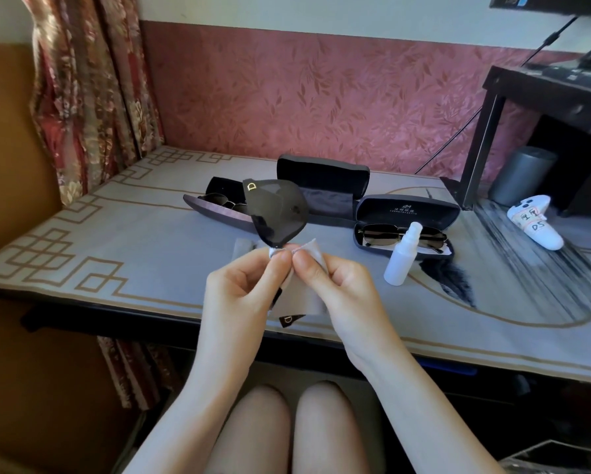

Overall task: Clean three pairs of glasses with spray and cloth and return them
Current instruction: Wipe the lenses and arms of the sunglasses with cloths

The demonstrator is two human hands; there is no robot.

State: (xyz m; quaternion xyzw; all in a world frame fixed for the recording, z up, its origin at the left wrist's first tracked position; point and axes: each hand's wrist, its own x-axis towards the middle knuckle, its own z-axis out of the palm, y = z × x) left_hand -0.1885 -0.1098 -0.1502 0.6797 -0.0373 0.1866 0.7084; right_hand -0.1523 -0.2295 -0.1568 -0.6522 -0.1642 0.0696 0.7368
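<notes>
Black D-logo sunglasses point(276, 209) sit above the table point(116, 261) near its front edge, held on end: long axis approx. vertical, one lens up & away, other end down in grey cloth point(300, 295). L hand point(242, 289) & R hand point(338, 285) meet thumb-to-thumb, both pinching cloth. Open room lies left; spray bottle point(401, 256) stands near on the right.

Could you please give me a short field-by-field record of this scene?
held: dark sunglasses, lower lens edge in grey cloth
left hand: pinches grey cloth
right hand: pinches grey cloth
spray bottle: upright on table, before right case
left case: open, dark-lensed pair inside
middle case: open, no glasses seen
right case: open, rectangular glasses inside
</notes>
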